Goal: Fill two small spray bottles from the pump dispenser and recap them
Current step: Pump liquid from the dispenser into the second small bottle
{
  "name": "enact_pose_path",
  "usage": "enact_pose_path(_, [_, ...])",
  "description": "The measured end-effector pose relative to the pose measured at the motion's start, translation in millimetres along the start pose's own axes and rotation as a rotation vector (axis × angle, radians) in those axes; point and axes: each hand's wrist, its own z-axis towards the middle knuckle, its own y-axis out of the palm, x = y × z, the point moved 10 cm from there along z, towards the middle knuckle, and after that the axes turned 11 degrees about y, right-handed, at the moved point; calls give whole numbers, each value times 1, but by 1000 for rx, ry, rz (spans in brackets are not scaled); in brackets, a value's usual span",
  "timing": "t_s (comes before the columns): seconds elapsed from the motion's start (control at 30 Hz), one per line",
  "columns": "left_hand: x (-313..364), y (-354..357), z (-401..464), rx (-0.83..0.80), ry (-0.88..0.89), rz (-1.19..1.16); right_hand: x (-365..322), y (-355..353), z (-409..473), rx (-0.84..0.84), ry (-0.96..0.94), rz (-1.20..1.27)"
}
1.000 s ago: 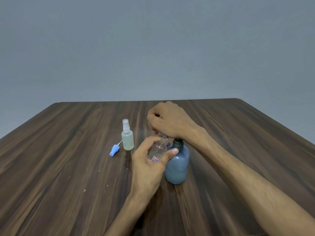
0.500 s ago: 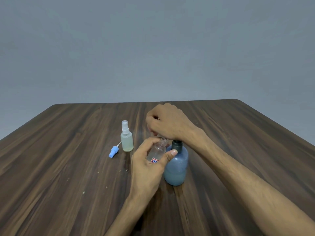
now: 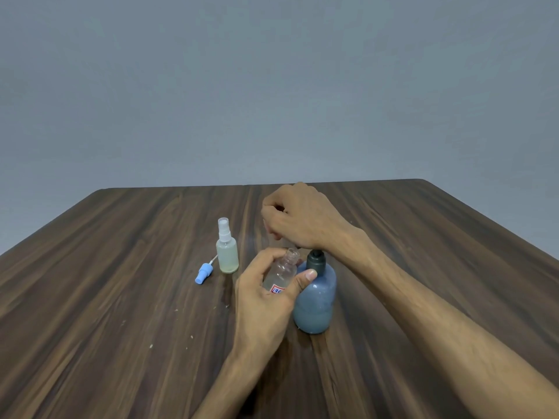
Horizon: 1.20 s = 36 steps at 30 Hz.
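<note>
— Pump dispenser [image 3: 314, 297], where is it?
— Upright on the tabletop [image 3: 121, 297], centre. The right hand [image 3: 302, 219] sits on its dark head, fingers curled; what they grasp I cannot tell.
— And the bottles?
— Left hand [image 3: 266, 294] pinches an uncapped clear bottle [image 3: 282, 272] touching the dispenser at nine o'clock. A capped bottle [image 3: 227, 249] stands at ten o'clock, blue sprayer cap [image 3: 204, 272] lying beside it.

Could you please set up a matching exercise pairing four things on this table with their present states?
Things:
1. capped spray bottle
2. open small bottle
3. blue spray cap
4. pump dispenser

States:
A. lying loose on the table
B. held tilted in the left hand
C. standing alone, upright
D. under the right hand

Pairs: 1-C, 2-B, 3-A, 4-D
</note>
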Motion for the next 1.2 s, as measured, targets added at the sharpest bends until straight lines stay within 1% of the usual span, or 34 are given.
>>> enact_pose_path(0.13, [0, 2, 1, -5, 0, -13, 3, 7, -1, -19, 11, -11])
enact_pose_path(0.23, [2, 1, 1, -5, 10, -9, -1, 4, -2, -3, -17, -37])
enact_pose_path(0.37, [1, 1, 1, 1, 7, -5, 0, -2, 1, 17, -15, -2])
enact_pose_path(0.5, [1, 1, 2, -7, 6, -11, 1, 7, 0, -15, -10, -20])
enact_pose_path(0.67, [1, 1, 1, -5, 8, -2, 0, -1, 0, 17, -26, -9])
enact_pose_path(0.87, [2, 1, 2, -12, 12, -10, 1, 7, -1, -13, -18, -26])
enact_pose_path(1.03, [3, 1, 1, -10, 15, 3, -1, -1, 1, 17, -27, -15])
enact_pose_path(1.2, [2, 2, 1, -13, 8, -12, 3, 8, 0, -29, -2, -25])
